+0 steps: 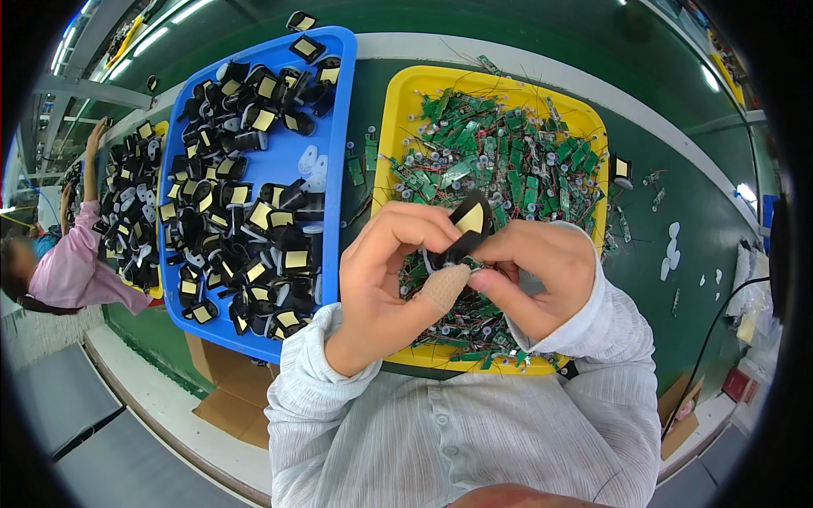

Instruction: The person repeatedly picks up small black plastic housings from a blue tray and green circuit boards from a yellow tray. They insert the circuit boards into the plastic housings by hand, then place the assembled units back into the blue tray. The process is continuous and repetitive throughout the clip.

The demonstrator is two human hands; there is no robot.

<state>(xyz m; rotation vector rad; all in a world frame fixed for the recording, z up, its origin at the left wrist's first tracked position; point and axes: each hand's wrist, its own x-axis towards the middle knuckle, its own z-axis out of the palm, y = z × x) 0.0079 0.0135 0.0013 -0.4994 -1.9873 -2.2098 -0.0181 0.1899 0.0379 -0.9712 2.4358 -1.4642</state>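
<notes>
My left hand (394, 275) grips a black plastic casing (464, 241) with a cream pad on it, tilted upward between my fingers. A tan cover (446, 286) wraps my left thumb. My right hand (542, 271) meets it from the other side, fingers and thumb pinched together at the casing's lower edge. A bit of green shows at those fingertips, perhaps a small circuit board, mostly hidden. Both hands are above a yellow tray (396, 110) heaped with green circuit boards (517, 161) with thin wires.
To the left, a blue tray (340, 110) holds many black casings with cream pads. Past it, a person in pink (80, 262) reaches over another pile of casings (127, 199). Loose boards, a casing (622, 172) and white pieces (671, 250) lie right on the green table (648, 288).
</notes>
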